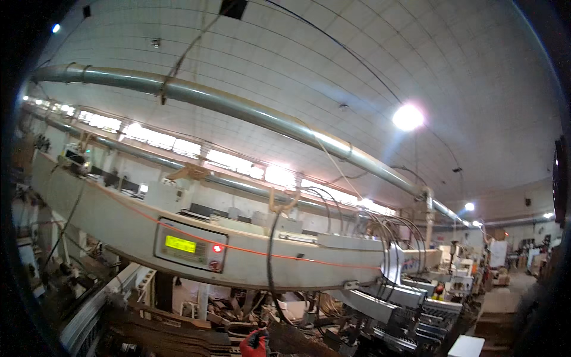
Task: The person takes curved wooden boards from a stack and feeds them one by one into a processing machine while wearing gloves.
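At the lower edge, just left of the middle, shows my left hand (254, 344) in a red and black glove. Its fingers look curled, though the picture is small and dim there, and whatever they hold is hidden. Dark brown boards (172, 338) lie to the left of the glove, and another dark brown piece (297, 341) lies just right of it. My right hand is outside the picture. Above the glove, a black cable (270, 256) hangs down over the front of a long pale machine beam (315, 266).
A control panel (189, 246) with a lit yellow-green display and a red light sits on the beam. An orange cord (250, 251) runs along it. Metal machine parts (410, 315) stand at the lower right, near a white block (466, 346). A large pipe (250, 113) crosses overhead.
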The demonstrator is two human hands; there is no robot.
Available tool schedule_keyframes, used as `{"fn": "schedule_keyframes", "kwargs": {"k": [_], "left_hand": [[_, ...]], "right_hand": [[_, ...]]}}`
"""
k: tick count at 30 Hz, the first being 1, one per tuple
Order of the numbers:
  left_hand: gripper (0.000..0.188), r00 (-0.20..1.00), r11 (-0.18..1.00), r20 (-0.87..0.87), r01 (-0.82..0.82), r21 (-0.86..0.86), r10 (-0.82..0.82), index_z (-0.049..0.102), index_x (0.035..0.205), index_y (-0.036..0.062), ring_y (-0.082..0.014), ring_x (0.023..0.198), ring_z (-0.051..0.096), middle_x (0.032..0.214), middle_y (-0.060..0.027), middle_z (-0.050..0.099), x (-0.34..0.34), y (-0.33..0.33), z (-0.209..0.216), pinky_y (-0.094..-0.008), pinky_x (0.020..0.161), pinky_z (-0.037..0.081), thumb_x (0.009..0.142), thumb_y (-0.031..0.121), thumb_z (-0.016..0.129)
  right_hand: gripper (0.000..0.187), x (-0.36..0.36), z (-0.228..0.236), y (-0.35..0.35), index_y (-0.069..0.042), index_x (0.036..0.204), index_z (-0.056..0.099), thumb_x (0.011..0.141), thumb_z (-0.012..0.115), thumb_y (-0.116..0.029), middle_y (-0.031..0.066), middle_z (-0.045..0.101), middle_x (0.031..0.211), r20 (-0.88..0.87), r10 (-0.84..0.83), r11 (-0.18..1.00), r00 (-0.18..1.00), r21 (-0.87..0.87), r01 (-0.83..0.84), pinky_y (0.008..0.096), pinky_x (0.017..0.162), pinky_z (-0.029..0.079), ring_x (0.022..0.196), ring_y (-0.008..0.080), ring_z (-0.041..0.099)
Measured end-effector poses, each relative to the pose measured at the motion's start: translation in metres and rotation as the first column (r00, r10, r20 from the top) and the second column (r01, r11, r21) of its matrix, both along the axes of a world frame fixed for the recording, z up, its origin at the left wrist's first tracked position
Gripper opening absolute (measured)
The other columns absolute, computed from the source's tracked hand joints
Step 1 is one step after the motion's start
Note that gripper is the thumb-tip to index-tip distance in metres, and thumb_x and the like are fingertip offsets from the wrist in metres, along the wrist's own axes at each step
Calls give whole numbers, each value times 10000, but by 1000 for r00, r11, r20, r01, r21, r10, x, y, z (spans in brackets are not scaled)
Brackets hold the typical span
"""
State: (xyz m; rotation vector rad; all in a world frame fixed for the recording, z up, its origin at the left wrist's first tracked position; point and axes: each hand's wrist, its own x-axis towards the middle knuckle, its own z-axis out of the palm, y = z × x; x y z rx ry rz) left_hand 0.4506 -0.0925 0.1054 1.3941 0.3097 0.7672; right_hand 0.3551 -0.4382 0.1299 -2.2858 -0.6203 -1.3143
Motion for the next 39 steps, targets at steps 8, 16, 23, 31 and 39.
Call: {"fn": "schedule_keyframes", "kwargs": {"k": [8, 16, 23, 31, 39], "left_hand": [[678, 888, 977, 460, 81, -195, 18, 451, 1316, -9, -187, 1085, 545, 1172, -140, 581, -118, 45, 36, -350, 954, 428, 717, 93, 753], [986, 530, 431, 441, -847, 311, 724, 152, 1462, 15, -401, 1337, 257, 1476, -233, 227, -265, 106, 35, -474, 1109, 195, 732, 273, 763], [877, -61, -178, 500, -966, 190, 864, 261, 1420, 23, -345, 1303, 305, 1433, -188, 302, -444, 101, 20, -444, 1081, 230, 739, 264, 759], [775, -470, -588, 354, -611, 531, 808, 321, 1383, 46, -307, 1246, 355, 1376, -151, 360, -554, 102, 23, -412, 1038, 276, 766, 265, 734], [674, -685, -674, 293, -386, 630, 667, 380, 1347, 69, -270, 1190, 406, 1319, -114, 419, -561, 49, 24, -379, 994, 321, 794, 266, 710]], "right_hand": [[508, 32, -18, 65, -118, 1190, 585, 695, 697, -84, 168, 579, 1115, 6, 158, 984, 987, -89, -156, 435, 887, 438, 1020, 349, 551], [460, 75, -33, 198, -85, 1200, 587, 779, 712, -225, 214, 530, 1254, -348, 438, 829, 829, -200, -522, 463, 985, 404, 1178, 386, 488], [585, 126, -74, 362, -190, 1272, 537, 730, 750, -257, 143, 521, 1270, -309, 609, 666, 731, -301, -682, 435, 955, 417, 1166, 356, 492], [495, 221, -74, 510, -113, 1187, 592, 764, 701, -345, 170, 593, 1167, -379, 573, 587, 727, -428, -687, 420, 886, 460, 1054, 338, 563], [452, 257, -98, 548, -53, 1179, 592, 783, 699, -243, 143, 540, 1239, -597, 727, 300, 340, -169, -939, 378, 935, 443, 1109, 322, 538]]}}
